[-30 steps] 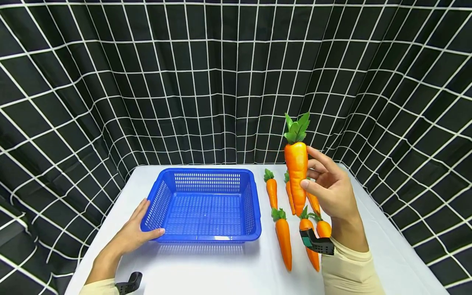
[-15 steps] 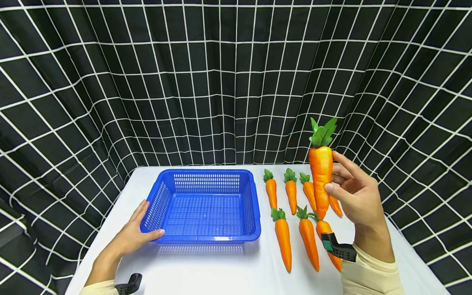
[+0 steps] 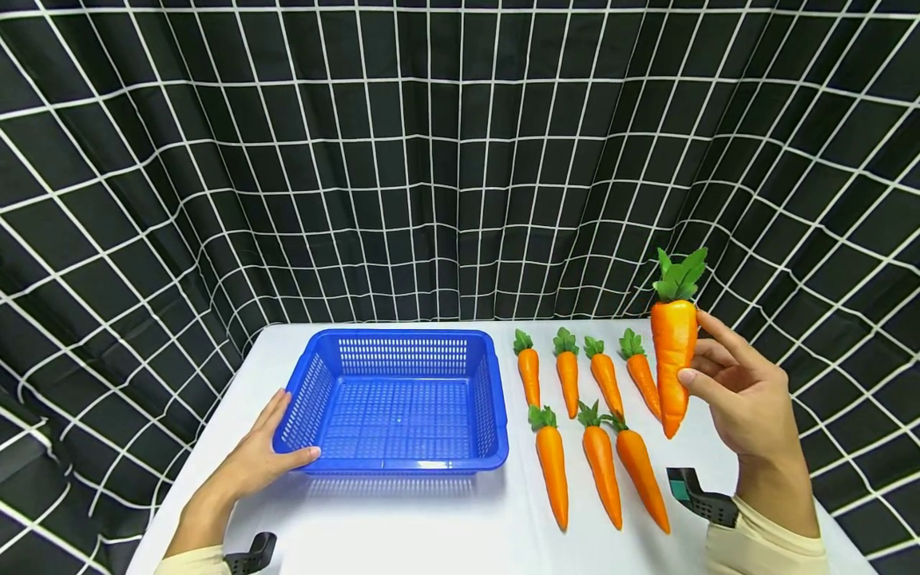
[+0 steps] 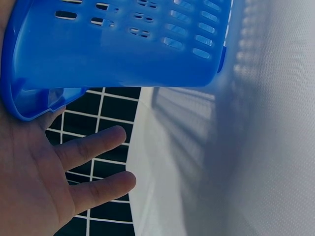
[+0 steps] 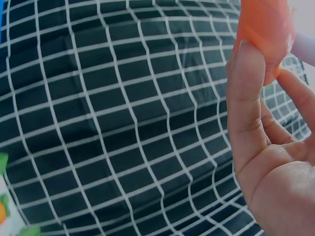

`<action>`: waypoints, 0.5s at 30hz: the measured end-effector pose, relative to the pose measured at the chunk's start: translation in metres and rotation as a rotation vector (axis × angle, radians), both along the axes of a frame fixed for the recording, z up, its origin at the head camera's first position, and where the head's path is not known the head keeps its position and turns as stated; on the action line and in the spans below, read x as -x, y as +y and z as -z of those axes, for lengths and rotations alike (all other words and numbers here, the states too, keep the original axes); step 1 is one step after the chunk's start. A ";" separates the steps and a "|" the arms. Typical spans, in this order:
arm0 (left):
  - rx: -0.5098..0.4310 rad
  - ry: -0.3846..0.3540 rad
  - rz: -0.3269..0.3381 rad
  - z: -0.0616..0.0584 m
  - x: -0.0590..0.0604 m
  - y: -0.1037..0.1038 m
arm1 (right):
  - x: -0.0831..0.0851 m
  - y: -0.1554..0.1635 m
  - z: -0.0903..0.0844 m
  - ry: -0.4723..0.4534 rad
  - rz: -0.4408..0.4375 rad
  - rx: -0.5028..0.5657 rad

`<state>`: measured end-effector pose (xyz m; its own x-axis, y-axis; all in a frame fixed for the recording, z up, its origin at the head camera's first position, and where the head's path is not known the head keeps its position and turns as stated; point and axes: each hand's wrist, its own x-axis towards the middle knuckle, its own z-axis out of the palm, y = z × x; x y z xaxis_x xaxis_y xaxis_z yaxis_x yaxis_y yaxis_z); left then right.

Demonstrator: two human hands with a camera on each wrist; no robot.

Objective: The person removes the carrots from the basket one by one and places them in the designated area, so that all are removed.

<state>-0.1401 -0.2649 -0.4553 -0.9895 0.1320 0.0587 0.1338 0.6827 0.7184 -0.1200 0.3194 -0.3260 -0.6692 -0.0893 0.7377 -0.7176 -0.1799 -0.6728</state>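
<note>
My right hand (image 3: pixel 740 391) holds an orange toy carrot (image 3: pixel 673 363) upright, green leaves on top, above the right side of the white table (image 3: pixel 402 519). In the right wrist view the thumb and fingers (image 5: pixel 248 98) pinch the carrot (image 5: pixel 263 29). Several more carrots lie in two rows on the table, such as one in the back row (image 3: pixel 529 371) and one in the front row (image 3: pixel 553 463). My left hand (image 3: pixel 262 455) rests flat against the front left corner of the empty blue basket (image 3: pixel 398 399), thumb touching its rim; the left wrist view shows straight fingers (image 4: pixel 93 147) under the basket's wall (image 4: pixel 123 49).
A black curtain with a white grid (image 3: pixel 431 160) hangs behind and around the table. The table's right edge lies near my right forearm (image 3: pixel 762 543). Bare table surface shows in front of the basket.
My right hand has carried the held carrot to the right and a little lower, uncovering the back-row carrots. The left hand and basket have stayed put.
</note>
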 end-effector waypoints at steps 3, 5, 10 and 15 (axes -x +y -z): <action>0.002 0.001 0.000 -0.001 0.000 0.000 | -0.002 0.009 0.004 -0.020 0.013 0.011; 0.005 0.001 -0.002 -0.001 0.001 0.000 | -0.002 0.013 0.007 -0.031 0.022 0.016; 0.006 0.000 -0.002 0.000 0.002 -0.001 | -0.003 0.022 0.016 -0.051 0.056 -0.001; 0.002 -0.006 -0.002 0.000 0.001 0.000 | -0.003 0.031 0.025 -0.081 0.085 -0.029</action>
<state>-0.1408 -0.2648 -0.4556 -0.9901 0.1301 0.0527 0.1281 0.6845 0.7177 -0.1169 0.3508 -0.3505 -0.7323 -0.0506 0.6791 -0.6728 -0.1003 -0.7330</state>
